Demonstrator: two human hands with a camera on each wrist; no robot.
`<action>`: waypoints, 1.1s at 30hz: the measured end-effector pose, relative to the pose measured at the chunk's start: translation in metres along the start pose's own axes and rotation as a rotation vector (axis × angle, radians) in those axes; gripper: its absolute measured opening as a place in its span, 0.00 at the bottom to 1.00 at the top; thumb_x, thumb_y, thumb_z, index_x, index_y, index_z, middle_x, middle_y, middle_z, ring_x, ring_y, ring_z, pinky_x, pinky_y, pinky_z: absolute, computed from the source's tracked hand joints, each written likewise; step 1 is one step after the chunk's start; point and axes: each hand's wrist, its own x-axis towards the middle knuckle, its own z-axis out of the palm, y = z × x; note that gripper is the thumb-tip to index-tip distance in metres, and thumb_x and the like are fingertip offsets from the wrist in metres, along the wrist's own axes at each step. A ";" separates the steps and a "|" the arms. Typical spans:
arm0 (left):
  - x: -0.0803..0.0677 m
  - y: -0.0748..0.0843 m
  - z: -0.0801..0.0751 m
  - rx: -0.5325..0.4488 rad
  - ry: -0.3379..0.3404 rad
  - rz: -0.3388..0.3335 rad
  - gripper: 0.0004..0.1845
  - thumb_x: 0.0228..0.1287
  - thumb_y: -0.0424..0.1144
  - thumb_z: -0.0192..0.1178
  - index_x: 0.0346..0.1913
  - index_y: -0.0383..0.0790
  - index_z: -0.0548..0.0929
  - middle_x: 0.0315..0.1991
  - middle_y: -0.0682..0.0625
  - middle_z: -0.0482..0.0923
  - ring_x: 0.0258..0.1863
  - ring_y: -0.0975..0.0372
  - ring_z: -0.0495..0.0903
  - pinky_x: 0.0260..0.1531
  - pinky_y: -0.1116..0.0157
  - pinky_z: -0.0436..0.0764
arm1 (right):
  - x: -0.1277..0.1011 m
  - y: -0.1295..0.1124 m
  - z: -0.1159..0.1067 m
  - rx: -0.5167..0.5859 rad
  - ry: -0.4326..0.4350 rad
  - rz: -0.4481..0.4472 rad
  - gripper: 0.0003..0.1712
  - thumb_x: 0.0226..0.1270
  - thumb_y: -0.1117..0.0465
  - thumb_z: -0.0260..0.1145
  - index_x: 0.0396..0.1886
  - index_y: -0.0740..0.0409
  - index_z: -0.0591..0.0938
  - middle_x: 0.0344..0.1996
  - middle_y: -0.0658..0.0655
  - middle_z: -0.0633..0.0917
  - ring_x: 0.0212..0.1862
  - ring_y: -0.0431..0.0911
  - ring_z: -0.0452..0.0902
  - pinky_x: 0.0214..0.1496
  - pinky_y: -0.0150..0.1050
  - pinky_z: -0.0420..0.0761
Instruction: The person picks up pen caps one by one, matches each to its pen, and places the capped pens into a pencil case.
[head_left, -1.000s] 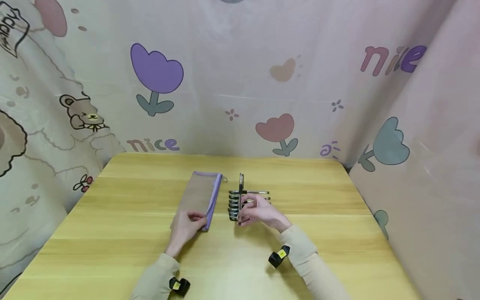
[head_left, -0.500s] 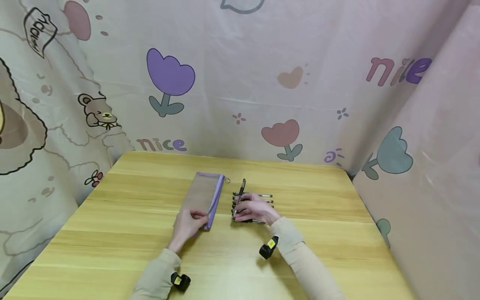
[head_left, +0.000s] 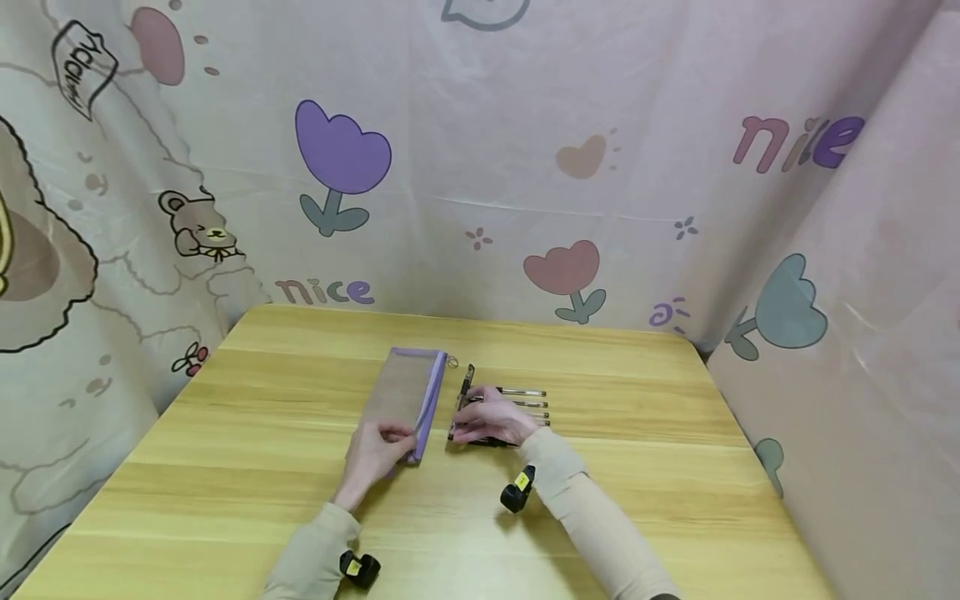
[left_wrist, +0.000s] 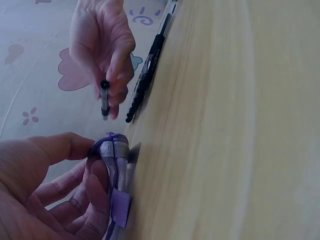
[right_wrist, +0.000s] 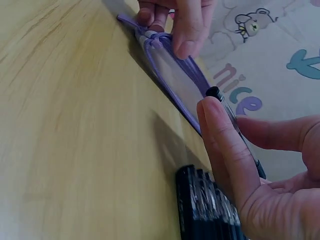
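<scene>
A purple-trimmed mesh pencil pouch (head_left: 401,387) lies on the table, left of centre in the head view. My left hand (head_left: 371,457) grips its near end between thumb and fingers. Seen from the right wrist, the zipped edge (right_wrist: 172,65) looks parted there, with pale lining showing. Just right of the pouch, my right hand (head_left: 495,417) pinches a black-and-clear gel pen (head_left: 467,382), raised above the table and pointing away from me. Under and beside that hand lies a row of several similar pens (right_wrist: 202,205), partly hidden by it in the head view.
The wooden table (head_left: 600,500) carries the pouch and pens. A small ring (head_left: 452,362) hangs at the pouch's far corner. A patterned curtain (head_left: 450,183) rises behind the table and along both sides. Both sleeves bear black wrist cameras.
My right hand has lifted the pen off the row and moved it left toward the pouch. My left hand keeps its grip on the pouch. The head view has shifted slightly.
</scene>
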 end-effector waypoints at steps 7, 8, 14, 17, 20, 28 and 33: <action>-0.001 0.001 0.003 -0.047 0.000 0.016 0.08 0.54 0.34 0.72 0.37 0.35 0.90 0.30 0.45 0.89 0.25 0.67 0.83 0.25 0.72 0.79 | 0.010 -0.003 0.013 -0.022 -0.006 0.007 0.36 0.68 0.76 0.60 0.70 0.71 0.54 0.35 0.63 0.81 0.27 0.48 0.86 0.37 0.36 0.89; -0.001 0.002 0.004 -0.058 -0.002 0.018 0.08 0.54 0.34 0.72 0.37 0.35 0.90 0.30 0.44 0.89 0.25 0.67 0.83 0.24 0.72 0.79 | 0.012 -0.004 0.015 -0.024 0.000 0.011 0.36 0.68 0.76 0.61 0.69 0.71 0.54 0.34 0.63 0.82 0.26 0.48 0.86 0.36 0.36 0.89; -0.001 0.001 0.003 -0.107 -0.014 0.007 0.08 0.57 0.34 0.71 0.38 0.34 0.89 0.30 0.44 0.89 0.24 0.65 0.83 0.18 0.69 0.80 | 0.021 -0.006 0.027 -0.042 0.017 0.023 0.35 0.67 0.77 0.62 0.68 0.70 0.56 0.32 0.63 0.83 0.25 0.47 0.86 0.36 0.35 0.89; 0.001 0.002 0.002 -0.122 -0.020 -0.002 0.08 0.59 0.35 0.70 0.38 0.33 0.89 0.29 0.44 0.89 0.23 0.64 0.83 0.17 0.68 0.81 | 0.027 -0.007 0.031 -0.057 0.015 0.014 0.32 0.66 0.78 0.62 0.66 0.71 0.58 0.32 0.63 0.82 0.24 0.46 0.85 0.35 0.34 0.89; 0.000 0.003 0.001 -0.147 -0.029 -0.006 0.08 0.60 0.34 0.70 0.39 0.32 0.89 0.29 0.44 0.89 0.22 0.64 0.83 0.16 0.67 0.81 | 0.031 -0.006 0.034 -0.068 0.015 -0.002 0.27 0.66 0.79 0.61 0.61 0.71 0.62 0.30 0.63 0.82 0.23 0.45 0.84 0.34 0.34 0.89; -0.001 0.004 0.003 -0.186 -0.027 -0.013 0.08 0.61 0.34 0.69 0.40 0.31 0.89 0.29 0.43 0.89 0.20 0.64 0.82 0.15 0.66 0.81 | 0.036 -0.001 0.039 -0.092 -0.011 -0.026 0.19 0.64 0.81 0.59 0.52 0.69 0.67 0.30 0.62 0.81 0.22 0.45 0.84 0.32 0.33 0.88; -0.001 0.004 0.002 -0.232 -0.035 -0.032 0.09 0.62 0.33 0.69 0.41 0.30 0.88 0.29 0.42 0.88 0.20 0.62 0.82 0.14 0.67 0.80 | 0.039 -0.001 0.042 -0.102 -0.021 -0.030 0.21 0.62 0.81 0.60 0.55 0.73 0.70 0.33 0.64 0.83 0.23 0.45 0.84 0.33 0.33 0.88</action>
